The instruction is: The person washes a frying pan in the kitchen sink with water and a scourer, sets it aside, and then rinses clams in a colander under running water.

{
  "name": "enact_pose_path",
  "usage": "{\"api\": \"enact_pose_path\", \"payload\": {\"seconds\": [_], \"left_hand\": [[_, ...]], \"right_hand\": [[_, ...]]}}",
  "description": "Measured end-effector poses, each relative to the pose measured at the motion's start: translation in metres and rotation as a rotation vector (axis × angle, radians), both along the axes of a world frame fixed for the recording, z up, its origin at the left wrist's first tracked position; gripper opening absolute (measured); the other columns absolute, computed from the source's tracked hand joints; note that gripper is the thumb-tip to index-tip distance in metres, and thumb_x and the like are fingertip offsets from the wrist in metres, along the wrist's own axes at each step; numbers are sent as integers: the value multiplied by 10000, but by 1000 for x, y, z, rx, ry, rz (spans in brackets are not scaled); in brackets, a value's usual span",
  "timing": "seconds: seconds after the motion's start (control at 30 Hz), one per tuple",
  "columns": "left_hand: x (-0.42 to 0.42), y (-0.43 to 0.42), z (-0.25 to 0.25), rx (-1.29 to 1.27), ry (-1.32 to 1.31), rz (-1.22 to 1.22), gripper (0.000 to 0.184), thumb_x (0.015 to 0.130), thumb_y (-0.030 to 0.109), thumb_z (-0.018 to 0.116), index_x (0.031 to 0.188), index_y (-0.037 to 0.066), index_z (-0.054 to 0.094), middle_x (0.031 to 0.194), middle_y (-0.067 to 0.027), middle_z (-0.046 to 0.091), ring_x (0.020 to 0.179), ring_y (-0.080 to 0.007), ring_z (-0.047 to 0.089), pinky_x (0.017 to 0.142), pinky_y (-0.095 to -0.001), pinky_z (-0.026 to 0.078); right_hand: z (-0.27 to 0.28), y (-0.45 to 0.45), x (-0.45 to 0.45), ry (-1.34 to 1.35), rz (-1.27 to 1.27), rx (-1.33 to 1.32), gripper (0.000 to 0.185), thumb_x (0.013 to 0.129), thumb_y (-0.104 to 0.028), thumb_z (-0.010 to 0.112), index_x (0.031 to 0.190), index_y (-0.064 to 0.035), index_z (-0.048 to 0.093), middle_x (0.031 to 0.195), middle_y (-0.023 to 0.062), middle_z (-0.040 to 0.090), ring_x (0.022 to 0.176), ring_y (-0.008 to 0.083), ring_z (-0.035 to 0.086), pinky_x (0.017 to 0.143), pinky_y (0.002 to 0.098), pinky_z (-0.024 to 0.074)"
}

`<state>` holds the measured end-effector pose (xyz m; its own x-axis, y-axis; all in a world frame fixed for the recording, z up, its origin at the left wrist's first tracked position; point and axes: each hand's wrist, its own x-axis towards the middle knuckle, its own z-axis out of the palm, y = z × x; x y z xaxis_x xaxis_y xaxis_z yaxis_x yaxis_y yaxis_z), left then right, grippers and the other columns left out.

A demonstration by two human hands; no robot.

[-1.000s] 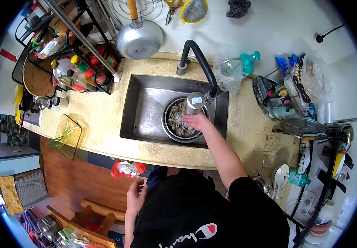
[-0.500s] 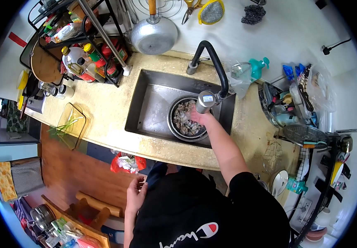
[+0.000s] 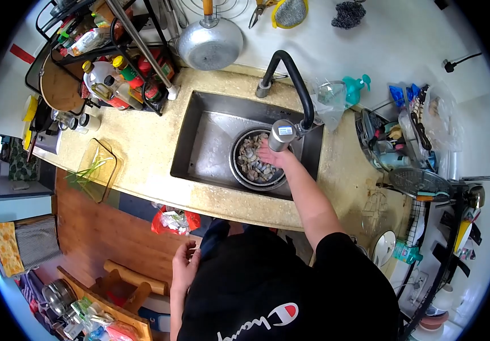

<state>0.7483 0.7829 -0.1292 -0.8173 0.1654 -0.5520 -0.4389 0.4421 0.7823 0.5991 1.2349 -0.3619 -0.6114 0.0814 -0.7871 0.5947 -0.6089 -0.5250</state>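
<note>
A round metal bowl (image 3: 233,166) full of clams (image 3: 251,159) sits in the steel sink (image 3: 205,136). My right hand (image 3: 270,154) reaches over the bowl's right side with the fingers stretched out over the clams, touching or just above them. The grey head of the black faucet (image 3: 282,134) hangs right beside that hand and hides part of it. Down at my left side, my left hand (image 3: 184,267) hangs away from the counter, its fingers loosely bent, thumb apart, with nothing in it.
On the counter to the left lies a glass dish (image 3: 108,176) with green stalks (image 3: 92,168). Bottles on a black rack (image 3: 159,105) stand left of the sink. A teal pump bottle (image 3: 354,91) is behind its right corner. A red bag (image 3: 175,220) sits below the counter edge.
The view has shifted slightly. My right hand stays over the clams, its fingers now more spread and flat. My left hand hangs as before.
</note>
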Motion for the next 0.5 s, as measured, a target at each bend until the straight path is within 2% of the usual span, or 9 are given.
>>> {"api": "enact_pose_path", "payload": {"seconds": [0.07,0.1,0.2,0.33,0.43,0.5], "left_hand": [[-1,1,0,-2,-1,-2,278,919,71,623,1166,-46,569,1031,-133,654,890,-177,633,782,-293,522],[-1,2,-1,-2,3,-2,276,919,69,622,1164,-46,571,1029,-132,655,888,-176,632,780,-293,522],[-3,3,1,-12,-6,-13,272,920,68,621,1164,-43,572,1030,-131,654,890,-173,632,778,-292,522],[-4,4,1,-4,-7,-23,275,921,70,620,1169,-38,572,1037,-125,651,890,-169,632,779,-290,518],[-5,4,-1,3,-4,-22,280,921,69,621,1174,-38,569,1041,-122,648,894,-167,632,782,-289,516],[-5,4,-1,5,2,-21,282,919,67,622,1175,-40,568,1041,-123,647,896,-168,631,781,-289,515]], "right_hand": [[-1,5,-5,39,47,-216,448,938,-301,608,1309,-84,482,1217,170,573,1126,330,567,915,503,484],[0,1,0,62,7,6,478,932,-328,614,1308,-66,479,1208,205,570,1135,349,566,907,500,495],[0,0,2,-42,-5,129,500,854,-390,683,1193,-50,543,1120,198,603,1073,368,595,916,503,504],[6,-7,4,85,-173,64,458,845,-405,682,1155,-87,568,1085,184,607,1051,378,596,917,547,489],[15,-5,-4,-68,-207,71,402,879,-366,650,1154,-85,569,1067,171,606,1028,372,600,916,537,498],[0,4,-6,9,-254,-191,402,919,-333,601,1183,-36,541,1111,192,596,1042,374,599,923,521,495]]}}
